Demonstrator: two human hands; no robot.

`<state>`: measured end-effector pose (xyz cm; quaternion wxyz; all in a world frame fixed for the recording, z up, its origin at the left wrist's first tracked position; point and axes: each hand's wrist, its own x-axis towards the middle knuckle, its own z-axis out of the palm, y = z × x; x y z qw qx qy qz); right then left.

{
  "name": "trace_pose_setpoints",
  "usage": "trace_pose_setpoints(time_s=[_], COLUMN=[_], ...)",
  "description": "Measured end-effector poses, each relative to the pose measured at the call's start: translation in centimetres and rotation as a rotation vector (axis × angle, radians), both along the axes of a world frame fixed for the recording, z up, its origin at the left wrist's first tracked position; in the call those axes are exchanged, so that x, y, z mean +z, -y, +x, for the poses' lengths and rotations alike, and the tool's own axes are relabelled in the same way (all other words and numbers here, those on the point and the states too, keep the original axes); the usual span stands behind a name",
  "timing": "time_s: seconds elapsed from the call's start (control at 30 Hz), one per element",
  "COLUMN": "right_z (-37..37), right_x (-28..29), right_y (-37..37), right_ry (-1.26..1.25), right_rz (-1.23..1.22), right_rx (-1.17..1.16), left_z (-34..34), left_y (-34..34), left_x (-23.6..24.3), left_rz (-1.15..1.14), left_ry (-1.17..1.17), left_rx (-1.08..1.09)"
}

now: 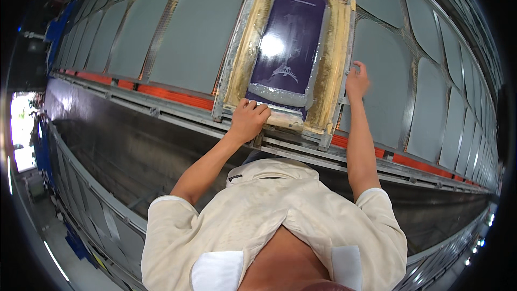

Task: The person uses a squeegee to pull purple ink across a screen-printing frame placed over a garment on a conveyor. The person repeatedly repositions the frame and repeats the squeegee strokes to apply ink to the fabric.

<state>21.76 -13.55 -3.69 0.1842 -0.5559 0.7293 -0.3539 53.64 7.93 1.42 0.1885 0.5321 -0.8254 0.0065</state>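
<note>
A screen printing frame (pixel 340 59) with yellowed, stained inner borders lies across the long table in front of me. Its mesh bears a glossy dark purple panel (pixel 291 37) with a pale fan-shaped motif and a grey, wet-looking band at the near end. My left hand (pixel 249 121) is closed over the near bar of the frame, left of its middle; the undersides of its fingers are hidden. Beside the frame's right rail, my right hand (pixel 357 82) has loosely bent fingers, partly apart, with nothing visible in them. Whether its fingertips touch the rail is unclear.
Flat grey panels (pixel 196 35) lie in rows on the table, separated by mesh-like strips. A metal rail (pixel 177 110) and an orange-red strip (pixel 172 96) run along the near edge. Behind me is another long table (pixel 86 183). A bright opening (pixel 22 129) shows at far left.
</note>
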Motion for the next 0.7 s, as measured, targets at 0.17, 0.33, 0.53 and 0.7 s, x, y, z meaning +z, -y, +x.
trace_pose_setpoints(time_s=[0.17,0.33,0.53,0.7], right_z=[0.7,2.1,5.1,9.9], right_x=[0.8,3.2,6.1,9.3], right_y=[0.4,2.6,15.8,26.4], right_ry=[-0.075,-0.343,-0.093,-0.503], right_rz=[0.230,0.452,-0.070,0.009], right_rx=[0.005,0.015,0.494,0.807], left_z=[0.7,2.0,2.0,2.2], left_y=[6.6,20.3,39.3,46.9], left_x=[-0.7,-1.9,-2.5,1.7], left_rz=[0.033,-0.043,-0.103,0.172], left_ry=[0.063,0.033,0.107,0.129], left_rx=[-0.040,-0.072,-0.061,-0.056])
